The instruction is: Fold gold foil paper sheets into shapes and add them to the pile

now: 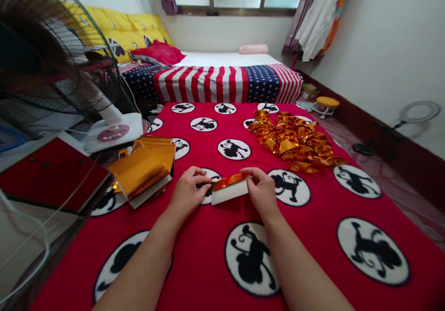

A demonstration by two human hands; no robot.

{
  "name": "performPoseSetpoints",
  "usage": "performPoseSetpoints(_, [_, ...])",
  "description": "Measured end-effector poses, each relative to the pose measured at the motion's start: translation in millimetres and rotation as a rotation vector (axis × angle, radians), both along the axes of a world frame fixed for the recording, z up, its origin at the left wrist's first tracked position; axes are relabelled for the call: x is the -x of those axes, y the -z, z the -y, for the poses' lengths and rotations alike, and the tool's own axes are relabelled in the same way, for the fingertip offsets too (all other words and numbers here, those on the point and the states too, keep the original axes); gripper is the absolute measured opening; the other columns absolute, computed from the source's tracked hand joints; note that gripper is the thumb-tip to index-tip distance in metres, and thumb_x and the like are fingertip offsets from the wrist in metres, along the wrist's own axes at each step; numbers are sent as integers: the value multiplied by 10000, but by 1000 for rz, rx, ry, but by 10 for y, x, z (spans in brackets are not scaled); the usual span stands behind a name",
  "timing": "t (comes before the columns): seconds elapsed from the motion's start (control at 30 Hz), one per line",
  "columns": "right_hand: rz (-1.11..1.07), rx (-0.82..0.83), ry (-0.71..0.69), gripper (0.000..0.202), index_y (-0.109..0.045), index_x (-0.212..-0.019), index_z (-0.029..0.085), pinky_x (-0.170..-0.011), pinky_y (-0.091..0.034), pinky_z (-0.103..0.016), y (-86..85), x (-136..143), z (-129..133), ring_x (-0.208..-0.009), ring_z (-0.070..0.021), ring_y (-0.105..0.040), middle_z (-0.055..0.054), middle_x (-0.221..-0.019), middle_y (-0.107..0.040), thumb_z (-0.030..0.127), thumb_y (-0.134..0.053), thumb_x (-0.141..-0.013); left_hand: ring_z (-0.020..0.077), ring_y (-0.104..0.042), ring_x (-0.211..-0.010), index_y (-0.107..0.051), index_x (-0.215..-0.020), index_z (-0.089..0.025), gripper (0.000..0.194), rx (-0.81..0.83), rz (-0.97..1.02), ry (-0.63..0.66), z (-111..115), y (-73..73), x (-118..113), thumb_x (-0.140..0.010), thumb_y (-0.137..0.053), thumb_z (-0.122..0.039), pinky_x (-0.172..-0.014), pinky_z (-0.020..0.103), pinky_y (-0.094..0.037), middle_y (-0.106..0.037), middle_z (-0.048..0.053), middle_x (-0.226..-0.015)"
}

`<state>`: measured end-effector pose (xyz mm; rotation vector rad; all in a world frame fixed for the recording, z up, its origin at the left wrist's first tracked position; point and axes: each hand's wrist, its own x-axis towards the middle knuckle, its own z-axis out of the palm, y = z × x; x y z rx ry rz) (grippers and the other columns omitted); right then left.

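A sheet of gold foil paper (pixel 229 191) lies between my hands, with a strip of shiny orange-gold foil along its far side and its white backing toward me. My right hand (pixel 260 188) pinches its right end between thumb and fingers. At the left end, the fingertips of my left hand (pixel 189 190) are pressed together at the paper's edge. A stack of flat gold foil sheets (pixel 142 169) lies to the left of my left hand. Beyond my right hand is a heap of folded gold foil pieces (pixel 295 139).
Under everything spreads a red blanket (pixel 194 269) with monkey prints. A fan (pixel 113 132) stands at the left beside a dark red box (pixel 52 176). Behind are a bed with a star-and-stripe cover (pixel 208 83), a yellow stool (pixel 327 102) and a ring light (pixel 420 111).
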<state>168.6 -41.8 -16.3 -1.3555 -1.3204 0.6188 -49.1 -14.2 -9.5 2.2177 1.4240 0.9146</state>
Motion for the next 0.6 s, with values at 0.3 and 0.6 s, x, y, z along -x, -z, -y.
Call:
performPoseSetpoints(0.3, [-122,141,-14,246,-752,-921,191,-842,-509,-350,-11,-7,-7,-881,-223,-685,-57,-921,-758,243,-544,-799,193,-633,-921,-732,-942,-214,198,31,55,109,15,8,-24,-788,-637,-135,-824,311,-503,-682,59,-973])
performPoseSetpoints(0.6, [-340,268,-139,321,-761,-1000,164,-835,-534,-347,3,-10,-35,-951,-246,-695,-88,-1029,-758,274,-631,-728,190,-633,-932,-762,-867,-216,176,-19,82,194,31,11,-14,-842,-597,-159,-862,324,-498,-688,76,-981])
